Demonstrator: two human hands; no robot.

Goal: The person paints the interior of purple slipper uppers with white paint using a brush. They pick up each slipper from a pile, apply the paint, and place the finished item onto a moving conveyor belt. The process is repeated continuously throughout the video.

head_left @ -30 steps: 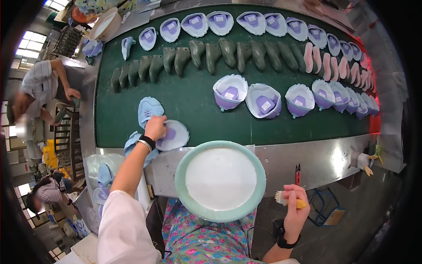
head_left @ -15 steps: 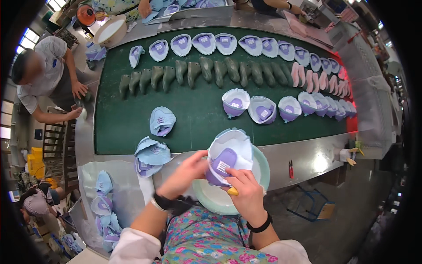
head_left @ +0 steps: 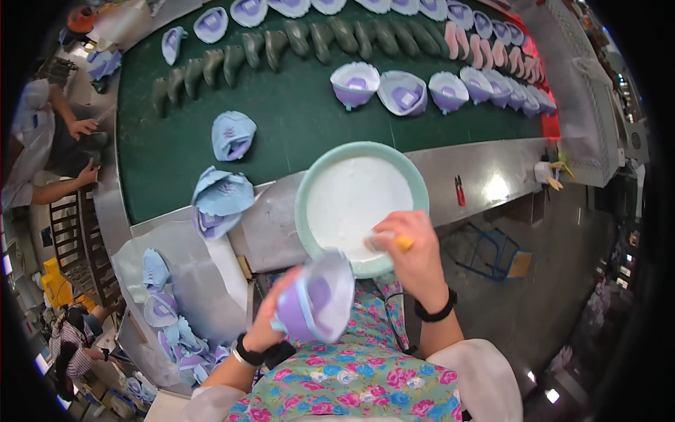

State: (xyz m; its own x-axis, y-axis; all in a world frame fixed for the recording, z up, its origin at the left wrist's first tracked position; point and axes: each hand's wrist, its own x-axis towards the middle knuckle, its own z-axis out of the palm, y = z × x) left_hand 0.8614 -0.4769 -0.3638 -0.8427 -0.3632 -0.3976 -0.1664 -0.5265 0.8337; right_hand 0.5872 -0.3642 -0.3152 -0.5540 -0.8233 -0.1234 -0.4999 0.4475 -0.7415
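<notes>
My left hand [head_left: 270, 314] grips a cup-shaped shoe upper [head_left: 316, 299], lilac and pale blue outside with a white lining. The upper is tilted, low in front of my flowered apron and near the basin's front edge. My right hand [head_left: 415, 252] is closed round a brush [head_left: 403, 242] with a yellow handle. Its pale tip is at the white liquid [head_left: 357, 197] in a round mint-green basin [head_left: 304, 202]; blur hides whether it touches. Left of the basin lie two blue and lilac uppers [head_left: 228, 190], overlapping at the table edge, and a single upper [head_left: 233, 135] beyond.
Dark green shoe lasts [head_left: 274, 50] stand in a row across the green conveyor belt [head_left: 295, 126], with pink insole-shaped pieces [head_left: 486, 53] further right. More uppers [head_left: 448, 91] line the belt. Red-handled pliers [head_left: 460, 190] lie on the metal edge. A co-worker's hands [head_left: 86, 128] are at far left.
The view has shifted, so the belt sits higher. My left hand has carried the upper from over the basin toward my body. My right hand has left the upper and brought the brush over the basin.
</notes>
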